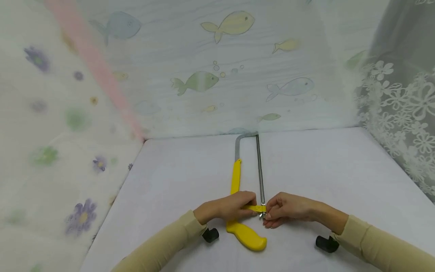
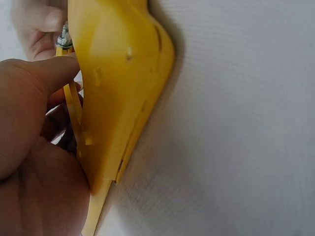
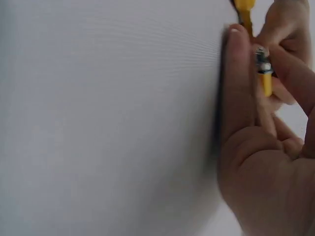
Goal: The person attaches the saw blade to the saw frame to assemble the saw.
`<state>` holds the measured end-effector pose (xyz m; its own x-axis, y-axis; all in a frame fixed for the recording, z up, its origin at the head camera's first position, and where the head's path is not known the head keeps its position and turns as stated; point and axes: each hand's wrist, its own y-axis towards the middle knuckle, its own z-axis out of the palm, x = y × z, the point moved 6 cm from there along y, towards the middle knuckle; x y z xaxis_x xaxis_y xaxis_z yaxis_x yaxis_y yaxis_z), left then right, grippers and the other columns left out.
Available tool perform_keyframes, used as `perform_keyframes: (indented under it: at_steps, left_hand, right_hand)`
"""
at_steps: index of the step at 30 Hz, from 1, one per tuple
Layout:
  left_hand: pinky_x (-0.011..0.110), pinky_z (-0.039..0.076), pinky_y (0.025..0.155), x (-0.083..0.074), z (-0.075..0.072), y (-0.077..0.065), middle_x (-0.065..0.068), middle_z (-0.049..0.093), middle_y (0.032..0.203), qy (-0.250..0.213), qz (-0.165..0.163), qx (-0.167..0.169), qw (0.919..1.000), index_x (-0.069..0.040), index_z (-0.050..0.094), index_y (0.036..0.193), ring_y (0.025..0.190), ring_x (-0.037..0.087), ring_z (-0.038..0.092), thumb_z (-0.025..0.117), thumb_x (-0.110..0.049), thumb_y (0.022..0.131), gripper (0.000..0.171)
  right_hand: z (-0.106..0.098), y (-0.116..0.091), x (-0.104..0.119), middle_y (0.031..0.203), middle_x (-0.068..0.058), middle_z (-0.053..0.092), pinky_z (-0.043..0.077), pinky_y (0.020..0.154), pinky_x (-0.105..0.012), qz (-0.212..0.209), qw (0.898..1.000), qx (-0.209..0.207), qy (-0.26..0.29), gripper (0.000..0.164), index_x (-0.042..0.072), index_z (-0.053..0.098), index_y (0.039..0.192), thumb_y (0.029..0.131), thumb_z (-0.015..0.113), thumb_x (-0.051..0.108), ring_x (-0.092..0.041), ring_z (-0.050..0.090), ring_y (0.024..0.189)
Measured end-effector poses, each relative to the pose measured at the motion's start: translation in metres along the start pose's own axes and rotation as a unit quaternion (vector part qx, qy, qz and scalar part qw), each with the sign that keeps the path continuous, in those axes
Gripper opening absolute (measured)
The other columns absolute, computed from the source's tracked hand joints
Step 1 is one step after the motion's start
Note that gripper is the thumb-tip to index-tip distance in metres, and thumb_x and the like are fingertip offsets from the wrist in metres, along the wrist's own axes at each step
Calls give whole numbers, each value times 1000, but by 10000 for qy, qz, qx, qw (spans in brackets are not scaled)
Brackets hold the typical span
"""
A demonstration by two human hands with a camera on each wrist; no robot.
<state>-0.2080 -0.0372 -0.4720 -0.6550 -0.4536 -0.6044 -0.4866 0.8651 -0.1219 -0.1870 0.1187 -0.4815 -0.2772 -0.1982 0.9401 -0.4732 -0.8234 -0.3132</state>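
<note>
A hacksaw lies on the white table, its yellow handle (image 1: 249,238) toward me and its grey metal bow (image 1: 238,145) pointing away. The blade (image 1: 260,170) runs along its right side. My left hand (image 1: 234,206) reaches over the frame and grips the short yellow arm (image 2: 73,101) that carries the blade's near end, thumb on one side and fingers on the other. At that arm's end is a small metal wing nut (image 1: 262,215). My right hand (image 1: 290,207) has thumb and fingers curled about the wing nut (image 3: 263,61), which shows between them.
The white table (image 1: 183,170) meets a fish-patterned curtain (image 1: 200,81) at the back, where the saw's far end comes close. Flowered fabric (image 1: 81,215) hangs on the left and white lace (image 1: 421,102) on the right. Black wrist devices (image 1: 327,244) sit under both sleeves.
</note>
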Motion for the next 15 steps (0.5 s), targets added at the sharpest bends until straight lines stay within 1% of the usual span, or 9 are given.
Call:
perform_keyframes:
  at_steps: [3, 5, 7, 9, 10, 11, 12, 14, 15]
  left_hand:
    - [16, 39, 75, -3, -1, 2, -6, 53, 90, 266, 27, -47, 9996, -15, 56, 102, 84, 6, 46, 65, -24, 103, 13]
    - [16, 39, 77, -5, -1, 1, -6, 53, 93, 433, -41, -53, 9990, -15, 58, 104, 87, 7, 46, 66, -26, 102, 14]
    - [15, 40, 81, -6, -3, 0, -7, 55, 100, 669, -121, -99, 9976, -16, 60, 109, 92, 6, 46, 67, -29, 101, 17]
    - [17, 42, 86, -6, -11, -3, -8, 59, 108, 931, -192, -272, 9951, -16, 63, 116, 98, 7, 48, 68, -34, 101, 24]
    - [20, 42, 90, -5, -18, -4, -8, 60, 113, 1085, -223, -423, 9929, -16, 64, 119, 102, 8, 49, 68, -36, 100, 27]
    - [23, 43, 94, -4, -27, -7, -7, 62, 118, 1271, -246, -621, 9896, -16, 64, 122, 107, 9, 51, 68, -38, 100, 32]
    - [27, 43, 97, -1, -38, -9, -6, 62, 122, 1506, -263, -884, 9843, -16, 64, 125, 112, 11, 52, 68, -40, 99, 35]
    - [37, 41, 103, 8, -62, -16, -3, 62, 130, 2011, -338, -1502, 9674, -15, 63, 130, 122, 17, 51, 67, -43, 99, 42]
    - [42, 40, 105, 15, -74, -21, 0, 61, 134, 2251, -408, -1778, 9571, -14, 62, 132, 127, 20, 50, 66, -44, 99, 45]
  right_hand:
    - [-9, -8, 8, 103, -22, 73, 60, 81, -38, 263, 9972, -490, -509, 30, -11, 63, 119, 102, 63, 14, -28, 74, 91]
    - [-19, -16, 16, 100, -18, 74, 60, 79, -38, 447, 9906, -889, -943, 35, -9, 62, 122, 101, 64, 19, -28, 73, 88]
    - [-32, -26, 28, 98, -16, 74, 60, 79, -40, 532, 9799, -1280, -1431, 39, -8, 60, 125, 102, 64, 23, -29, 72, 88]
    - [-49, -36, 42, 98, -12, 74, 59, 79, -40, 479, 9610, -1724, -2108, 42, -8, 59, 128, 103, 63, 27, -27, 71, 88]
    - [-59, -42, 51, 99, -12, 74, 59, 79, -41, 363, 9453, -1980, -2569, 43, -7, 59, 128, 103, 62, 27, -27, 71, 89]
    - [-68, -47, 60, 101, -12, 74, 58, 80, -43, 225, 9244, -2258, -3067, 43, -7, 59, 129, 104, 62, 28, -29, 71, 93]
    - [-78, -53, 68, 105, -16, 73, 57, 83, -47, 91, 8980, -2547, -3586, 45, -8, 57, 130, 104, 61, 28, -33, 70, 97]
    - [-96, -63, 83, 120, -23, 68, 52, 92, -54, -104, 8328, -3130, -4565, 48, -8, 54, 136, 105, 59, 28, -41, 65, 111]
    - [-104, -67, 89, 127, -26, 64, 48, 96, -58, -254, 7942, -3378, -5045, 50, -9, 52, 138, 105, 59, 28, -45, 60, 118]
